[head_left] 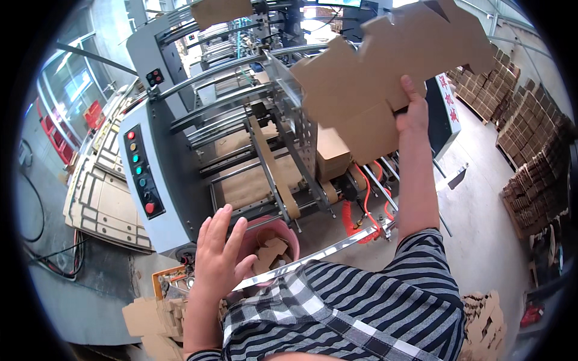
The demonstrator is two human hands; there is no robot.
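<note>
My right hand [414, 114] is raised at the right, gripping a large flat brown cardboard blank [376, 78] by its lower edge, thumb on the face towards me. The fingers behind the blank are hidden. Notched flaps run along the blank's outline, and it covers part of the machine [171, 180] behind it. Below the blank, a stack of brown cardboard [333, 157] stands in the machine beside an upright metal plate. At the lower left my left hand [221, 256] holds nothing; its fingers are spread, close to a pink bucket [294, 240] with cardboard scraps inside.
A control panel with coloured buttons [139, 171] faces up at the machine's left. Red coiled air hoses [349, 219] and a metal rail [325, 248] lie in front of me. Cardboard pieces [150, 319] are piled at lower left. Bundled cardboard stacks [530, 126] line the right.
</note>
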